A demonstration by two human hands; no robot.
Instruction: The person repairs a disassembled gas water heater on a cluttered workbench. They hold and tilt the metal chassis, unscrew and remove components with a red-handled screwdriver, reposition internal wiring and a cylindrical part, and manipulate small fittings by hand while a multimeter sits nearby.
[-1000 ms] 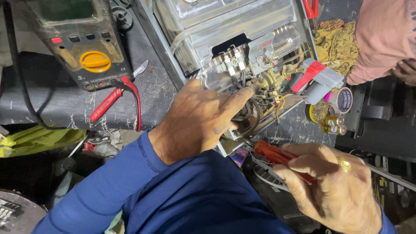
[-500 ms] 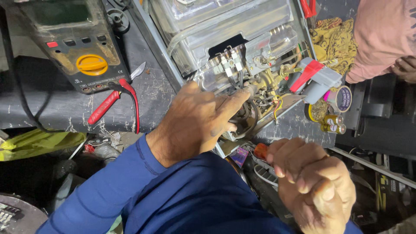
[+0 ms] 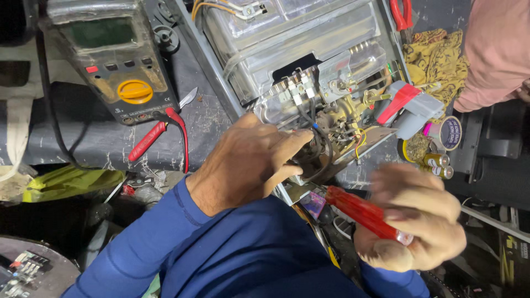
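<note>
The left hand rests on the lower edge of the opened metal appliance with clear plastic housing, fingers curled and pinching the bundle of black wires beside the brass valve assembly. The right hand, blurred, is clenched around the red translucent-handled screwdriver, held low and to the right of the appliance, apart from it; the handle end points up and left toward the left hand. The tool tip is hidden inside the fist.

On the dark worktop, left of the appliance, lies 1 grey digital multimeter with a yellow rotary dial, a red test probe plugged into it. A roll of tape lies right of the appliance.
</note>
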